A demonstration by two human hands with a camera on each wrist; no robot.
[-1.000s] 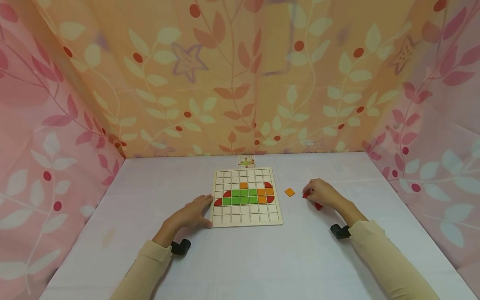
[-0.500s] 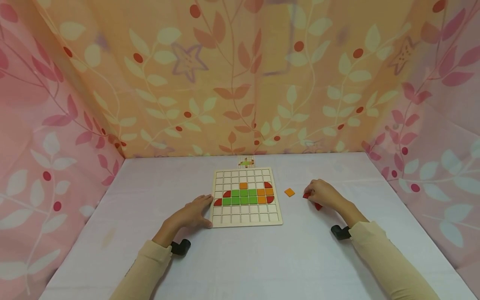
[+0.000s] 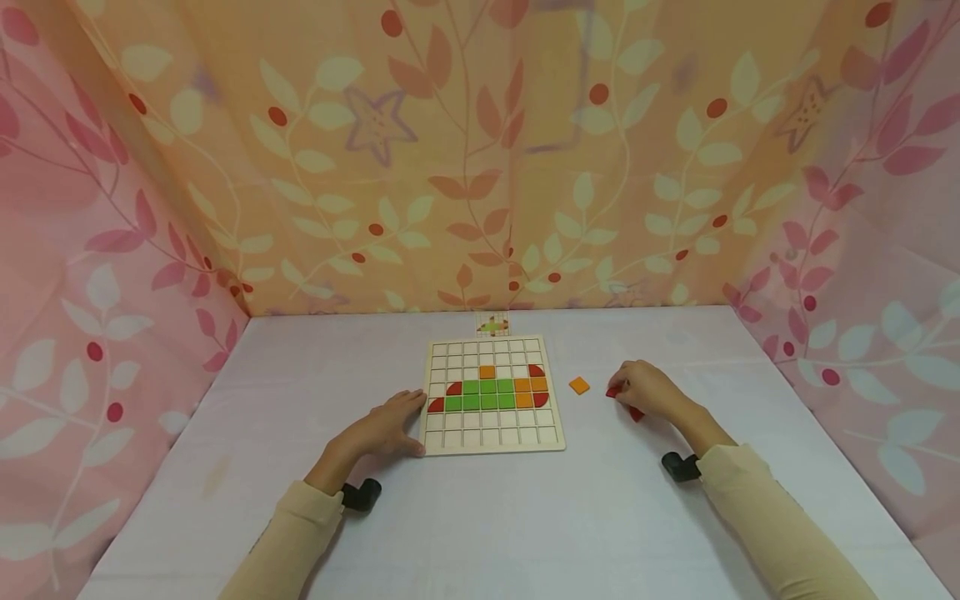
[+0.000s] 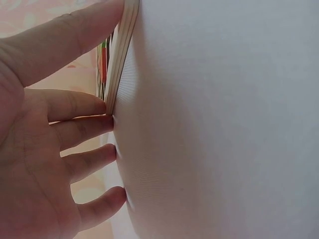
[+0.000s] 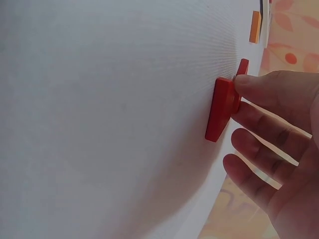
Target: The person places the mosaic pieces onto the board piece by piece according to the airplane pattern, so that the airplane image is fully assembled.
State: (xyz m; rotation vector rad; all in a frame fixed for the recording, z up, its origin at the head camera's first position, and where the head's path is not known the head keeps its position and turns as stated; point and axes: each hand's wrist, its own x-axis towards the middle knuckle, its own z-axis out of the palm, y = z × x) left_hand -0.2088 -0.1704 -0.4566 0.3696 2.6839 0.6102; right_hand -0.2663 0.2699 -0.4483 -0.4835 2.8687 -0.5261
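Note:
A wooden grid board (image 3: pixel 491 437) lies flat, bearing green and orange squares and red curved pieces. Along its left edge rests my left hand (image 3: pixel 387 427), thumb near the front corner and fingers extended; the left wrist view shows the thumb and index finger touching the board's side (image 4: pixel 124 57). To the right of the board, my right hand (image 3: pixel 645 389) pinches a small red piece (image 5: pixel 242 67) on the table between thumb and index finger, its other fingers loosely bent. A second red piece (image 5: pixel 218 109) lies just in front, partly covered by the hand in the head view.
A loose orange square (image 3: pixel 579 386) lies between the board and my right hand. Behind the board is a small pattern card (image 3: pixel 492 324). White cloth covers the table (image 3: pixel 480 533), and patterned curtains (image 3: pixel 480 167) stand at its back and sides.
My right hand has shifted very slightly at the red piece. My left hand and the pieces on the board stay where they were.

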